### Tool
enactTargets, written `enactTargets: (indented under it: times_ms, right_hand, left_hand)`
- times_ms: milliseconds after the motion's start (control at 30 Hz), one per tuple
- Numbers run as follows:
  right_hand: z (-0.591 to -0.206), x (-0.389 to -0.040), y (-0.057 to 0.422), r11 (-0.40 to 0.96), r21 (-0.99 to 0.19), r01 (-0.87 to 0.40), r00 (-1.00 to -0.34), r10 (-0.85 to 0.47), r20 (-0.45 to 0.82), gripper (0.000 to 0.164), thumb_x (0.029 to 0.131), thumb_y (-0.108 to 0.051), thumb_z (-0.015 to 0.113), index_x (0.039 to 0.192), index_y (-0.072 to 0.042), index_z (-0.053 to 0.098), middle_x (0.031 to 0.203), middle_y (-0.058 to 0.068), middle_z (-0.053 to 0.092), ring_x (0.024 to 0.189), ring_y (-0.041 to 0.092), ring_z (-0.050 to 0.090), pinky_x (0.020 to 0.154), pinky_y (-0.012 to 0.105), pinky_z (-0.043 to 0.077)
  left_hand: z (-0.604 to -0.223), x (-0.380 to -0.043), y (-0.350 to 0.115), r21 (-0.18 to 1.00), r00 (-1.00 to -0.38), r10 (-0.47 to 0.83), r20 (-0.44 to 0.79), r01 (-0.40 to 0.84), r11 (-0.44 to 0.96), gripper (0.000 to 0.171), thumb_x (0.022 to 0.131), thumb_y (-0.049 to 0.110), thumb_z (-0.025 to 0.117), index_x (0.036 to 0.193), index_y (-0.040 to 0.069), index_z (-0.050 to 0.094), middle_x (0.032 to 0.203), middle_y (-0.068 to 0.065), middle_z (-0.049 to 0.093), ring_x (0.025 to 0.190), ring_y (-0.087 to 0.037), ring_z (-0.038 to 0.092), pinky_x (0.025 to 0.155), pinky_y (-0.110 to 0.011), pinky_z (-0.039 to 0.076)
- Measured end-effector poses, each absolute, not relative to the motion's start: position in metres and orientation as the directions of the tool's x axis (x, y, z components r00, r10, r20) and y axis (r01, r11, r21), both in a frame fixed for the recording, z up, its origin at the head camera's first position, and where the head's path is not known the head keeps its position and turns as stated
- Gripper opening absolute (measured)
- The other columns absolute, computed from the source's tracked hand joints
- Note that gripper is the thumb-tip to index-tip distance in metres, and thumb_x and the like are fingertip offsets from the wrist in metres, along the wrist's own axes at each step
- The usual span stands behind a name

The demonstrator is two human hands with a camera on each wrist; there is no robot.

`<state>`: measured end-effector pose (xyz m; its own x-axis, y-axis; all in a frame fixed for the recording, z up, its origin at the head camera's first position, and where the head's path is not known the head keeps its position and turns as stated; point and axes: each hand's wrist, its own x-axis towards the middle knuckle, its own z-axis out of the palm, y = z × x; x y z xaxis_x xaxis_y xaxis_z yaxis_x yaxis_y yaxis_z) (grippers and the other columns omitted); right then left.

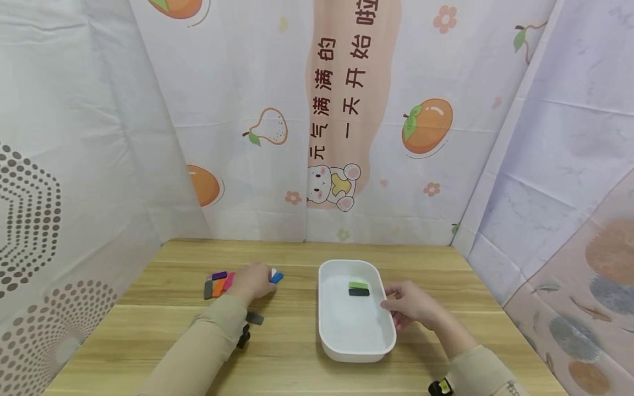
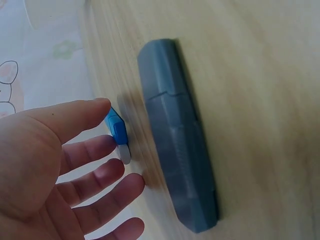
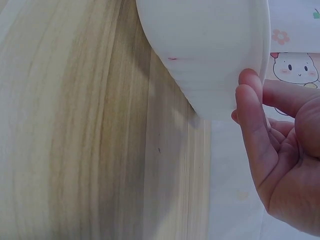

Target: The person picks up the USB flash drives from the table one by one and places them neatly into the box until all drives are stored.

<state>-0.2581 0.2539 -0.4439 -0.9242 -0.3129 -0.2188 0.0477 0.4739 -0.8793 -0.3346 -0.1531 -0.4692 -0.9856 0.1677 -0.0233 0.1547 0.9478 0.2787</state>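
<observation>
My left hand [image 1: 253,280] reaches over the small coloured markers at the table's left. In the left wrist view its thumb and index fingertip stand apart beside a blue marker [image 2: 118,129], overlapping its edges. The other fingers are spread and slightly bent. A white marker [image 2: 124,154] lies against the blue one. Nearer that camera lies a flat dark grey capped marker [image 2: 176,135]. On the right, my right hand [image 1: 410,303] pinches the rim of a white plastic tub [image 1: 358,352] between thumb and fingers. Inside the tub lie a light green marker [image 1: 358,285] and a black marker [image 1: 359,292].
Left of my left hand are a pink marker [image 1: 229,281], an orange marker [image 1: 218,288], a purple marker [image 1: 219,275] and a grey marker [image 1: 208,289]. The wooden table [image 1: 292,341] ends at a printed curtain [image 1: 257,181] behind, with more curtains on both sides.
</observation>
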Motion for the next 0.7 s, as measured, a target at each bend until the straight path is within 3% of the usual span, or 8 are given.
enactTargets:
  times_ms: [333, 700]
  right_hand:
    - [-0.4431, -0.2587, 0.2539, 0.473, -0.88, 0.039, -0.926, -0.314, -0.21, 0.047, 0.094, -0.006, 0.069, 0.134, 0.014, 0.054, 0.072, 0.014, 0.065, 0.053, 0.018, 0.064, 0.052, 0.038, 0.058]
    - [-0.4436, -0.2588, 0.2547, 0.471, -0.882, 0.034, -0.925, -0.319, -0.206, 0.046, 0.094, -0.006, 0.069, 0.133, 0.014, 0.055, 0.073, 0.014, 0.066, 0.053, 0.018, 0.064, 0.052, 0.04, 0.059]
  left_hand:
    - [-0.4703, -0.3358, -0.1487, 0.273, -0.985, 0.17, -0.017, 0.159, 0.949, 0.024, 0.083, 0.028, 0.084, 0.076, 0.013, 0.067, 0.073, 0.0, 0.059, 0.066, -0.019, 0.055, 0.061, -0.037, 0.048]
    - [-0.4683, -0.3337, -0.1486, 0.272, -0.984, 0.175, -0.045, 0.156, 0.949, 0.027, 0.083, 0.023, 0.083, 0.068, 0.014, 0.062, 0.065, 0.001, 0.052, 0.061, -0.018, 0.048, 0.057, -0.034, 0.039]
